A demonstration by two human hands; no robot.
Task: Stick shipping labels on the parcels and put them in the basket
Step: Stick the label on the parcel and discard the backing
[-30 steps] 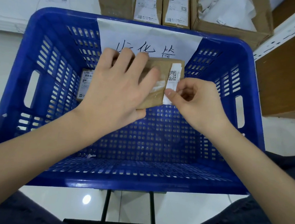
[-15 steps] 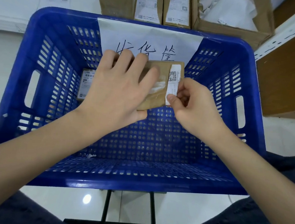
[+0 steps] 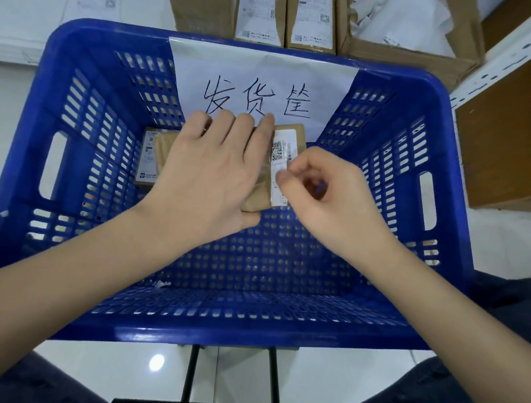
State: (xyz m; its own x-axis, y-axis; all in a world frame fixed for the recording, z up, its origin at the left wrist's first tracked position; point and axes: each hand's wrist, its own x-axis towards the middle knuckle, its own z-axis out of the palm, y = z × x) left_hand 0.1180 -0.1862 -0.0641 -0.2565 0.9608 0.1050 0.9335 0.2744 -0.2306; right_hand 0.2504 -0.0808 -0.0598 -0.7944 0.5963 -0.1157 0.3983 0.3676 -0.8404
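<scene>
- Your forearms come in from the near edge, over the near rim of the blue basket (image 3: 213, 338), which sits on a dark stand above a shiny white floor.
- Your left hand (image 3: 208, 177) lies flat on the brown parcel (image 3: 259, 181), fingers spread and straight, thumb tucked under its near edge, pinning it down.
- Your right hand (image 3: 319, 193) is curled, and its fingertips (image 3: 280, 177) press the white shipping label (image 3: 279, 157) against the parcel's right end. Whether they pinch an edge or only rub it down I cannot tell.
- A second ago that label stood partly lifted off the right edge; now it lies flat on the parcel, and the whole parcel has dropped lower into the basket. That suggests the sticking is nearly done and the release is next.
- Just left of it, on the basket floor, a labelled parcel (image 3: 147, 159) lies partly hidden under your left hand's parcel.
- On the far wall hangs a paper sign (image 3: 261, 85) with handwritten characters.
- Beyond the basket stand more cardboard boxes (image 3: 261, 11), two with labels facing you.
</scene>
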